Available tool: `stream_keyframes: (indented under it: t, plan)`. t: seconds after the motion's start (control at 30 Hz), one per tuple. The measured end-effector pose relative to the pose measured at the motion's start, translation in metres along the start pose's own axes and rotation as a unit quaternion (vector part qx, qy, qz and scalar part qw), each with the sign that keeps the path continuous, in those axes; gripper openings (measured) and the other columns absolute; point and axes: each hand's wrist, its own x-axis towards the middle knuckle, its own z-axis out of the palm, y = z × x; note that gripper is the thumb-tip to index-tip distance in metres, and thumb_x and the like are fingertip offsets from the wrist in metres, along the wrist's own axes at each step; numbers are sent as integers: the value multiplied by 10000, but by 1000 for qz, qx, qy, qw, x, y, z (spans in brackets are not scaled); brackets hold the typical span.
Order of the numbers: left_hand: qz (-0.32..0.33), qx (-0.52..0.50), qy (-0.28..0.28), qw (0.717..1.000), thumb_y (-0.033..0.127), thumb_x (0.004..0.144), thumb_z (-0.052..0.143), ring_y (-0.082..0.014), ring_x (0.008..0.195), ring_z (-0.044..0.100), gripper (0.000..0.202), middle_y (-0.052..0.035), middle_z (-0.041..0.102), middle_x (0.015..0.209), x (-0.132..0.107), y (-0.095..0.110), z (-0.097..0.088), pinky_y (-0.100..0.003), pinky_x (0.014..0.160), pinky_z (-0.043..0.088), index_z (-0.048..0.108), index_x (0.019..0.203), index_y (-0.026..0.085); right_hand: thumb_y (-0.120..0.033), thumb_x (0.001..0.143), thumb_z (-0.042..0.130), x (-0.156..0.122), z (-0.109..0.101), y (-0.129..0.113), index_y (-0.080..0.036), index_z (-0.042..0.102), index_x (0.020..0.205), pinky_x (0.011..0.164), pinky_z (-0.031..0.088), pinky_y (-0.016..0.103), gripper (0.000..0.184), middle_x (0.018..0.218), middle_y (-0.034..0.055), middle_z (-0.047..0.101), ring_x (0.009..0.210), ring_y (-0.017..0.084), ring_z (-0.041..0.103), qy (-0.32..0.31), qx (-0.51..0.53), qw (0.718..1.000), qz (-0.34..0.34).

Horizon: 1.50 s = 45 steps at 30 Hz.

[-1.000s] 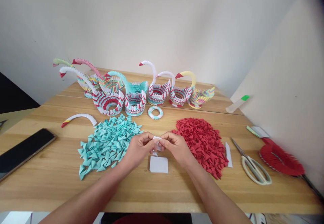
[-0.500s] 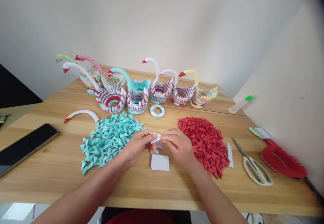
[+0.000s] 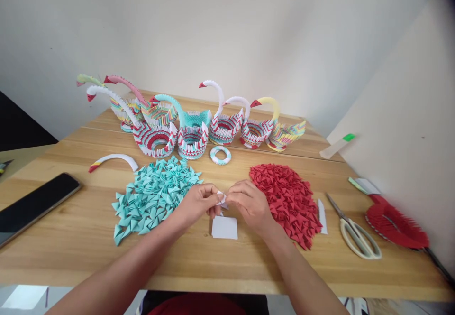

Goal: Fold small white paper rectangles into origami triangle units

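Observation:
My left hand [image 3: 197, 204] and my right hand [image 3: 250, 205] meet over the middle of the wooden table [image 3: 81, 239]. Both pinch one small folded white paper piece [image 3: 222, 198] between fingertips. Just below the hands lies a small stack of white paper rectangles [image 3: 224, 227]. A heap of teal folded triangles [image 3: 154, 191] lies beside my left hand. A heap of red folded triangles [image 3: 286, 199] lies beside my right hand.
Several modular paper swans [image 3: 192, 125] stand along the back, with a small paper ring [image 3: 220, 155] and a loose white swan neck [image 3: 113, 161] in front. A black phone [image 3: 33, 206] lies left. Scissors [image 3: 353, 229], a white strip [image 3: 322, 209] and a red paper fan piece [image 3: 396, 225] lie right.
The hands stay together on the white piece, fingers shifting slightly as they fold it. The view has drifted a little; nothing else on the table moved.

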Motion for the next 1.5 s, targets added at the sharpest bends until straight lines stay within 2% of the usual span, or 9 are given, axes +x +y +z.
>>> stream_keyframes:
  t: [0.2,0.47,0.57,0.67,0.8,0.93,1.1,1.23,1.5]
  plan:
    - [107,123,36,986,370,828,560,-118,575,568,242,-10,659,669,-1,0,2,-215,575,438,635,736,159,-195,911,530,-1,4,3,-224,635,849,746,463,322,125,842,43,652,821,180,592,18,48,995,90]
    - [194,290,67,935,275,878,499,-129,652,575,237,-9,668,704,-5,0,2,-214,614,398,656,743,159,-199,867,582,-3,9,2,-207,602,779,695,449,267,90,791,17,628,752,153,589,40,132,973,183]
    - [188,283,62,938,278,872,509,-126,650,563,208,-8,659,716,-4,0,3,-210,603,395,656,782,161,-214,834,609,-3,11,0,-203,601,809,658,448,251,28,784,10,622,722,146,577,64,138,960,234]
    - [156,230,54,959,302,841,545,-118,609,542,187,0,627,673,-2,0,4,-205,575,397,642,778,155,-243,808,637,-4,13,-2,-203,611,858,649,448,245,69,789,5,626,713,141,572,69,143,951,264]
    - [113,118,16,986,334,828,541,-112,573,547,204,-7,637,675,2,-3,1,-211,576,427,604,764,150,-298,820,626,-2,9,0,-196,628,856,641,455,247,108,746,-2,621,680,134,570,41,213,930,298]
    - [110,124,23,986,328,829,539,-103,563,529,206,-6,626,675,2,-5,-2,-208,570,416,598,744,150,-349,851,584,0,4,1,-194,647,944,652,464,260,192,702,-7,611,665,136,579,12,265,910,319]
    - [130,197,29,971,332,851,524,-112,587,522,244,-2,594,645,1,-6,2,-213,581,405,601,707,152,-322,817,640,0,6,-2,-203,689,971,652,452,251,200,793,15,635,724,146,582,-3,220,930,296]
    - [109,157,29,981,374,841,536,-111,571,514,255,4,583,640,2,-7,4,-211,561,407,592,723,154,-298,854,592,2,5,-4,-212,718,975,687,450,270,195,825,34,648,754,160,578,11,160,949,271]
    - [100,196,54,974,353,839,526,-100,540,473,266,24,541,583,4,-8,-2,-209,545,370,570,664,158,-315,844,598,2,3,-2,-199,708,1004,651,430,251,226,814,30,630,748,154,563,4,162,942,295]
